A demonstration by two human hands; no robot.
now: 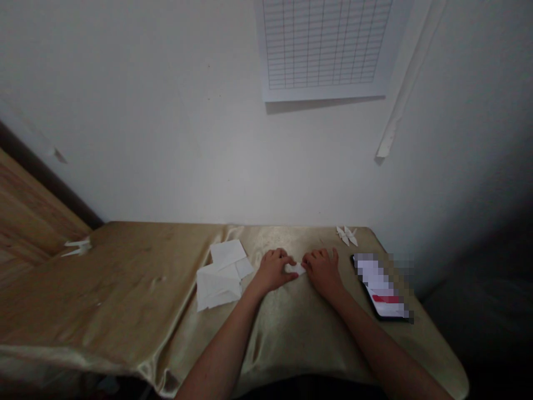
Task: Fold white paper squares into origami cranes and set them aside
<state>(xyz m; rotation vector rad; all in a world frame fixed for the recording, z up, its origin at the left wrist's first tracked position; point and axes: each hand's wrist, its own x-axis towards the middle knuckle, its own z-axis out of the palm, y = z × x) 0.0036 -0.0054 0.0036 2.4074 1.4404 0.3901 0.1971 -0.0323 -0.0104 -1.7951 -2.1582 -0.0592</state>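
A small piece of folded white paper (296, 269) lies on the cloth-covered table between my two hands. My left hand (273, 270) has its thumb and index finger at the paper's left part, with the other fingers curled. From the other side, the fingers of my right hand (322, 270) press together on the paper's right end. The hands partly hide the paper, so its full shape cannot be made out. Left of my left hand is a loose pile of white paper sheets (219, 286).
Two small folded paper figures (347, 236) sit at the back right. A phone (381, 289) with a lit screen lies right of my right hand. More folded white paper (78, 245) is at the far left. A gold satin cloth (125, 300) covers the table, which meets the wall (166, 139).
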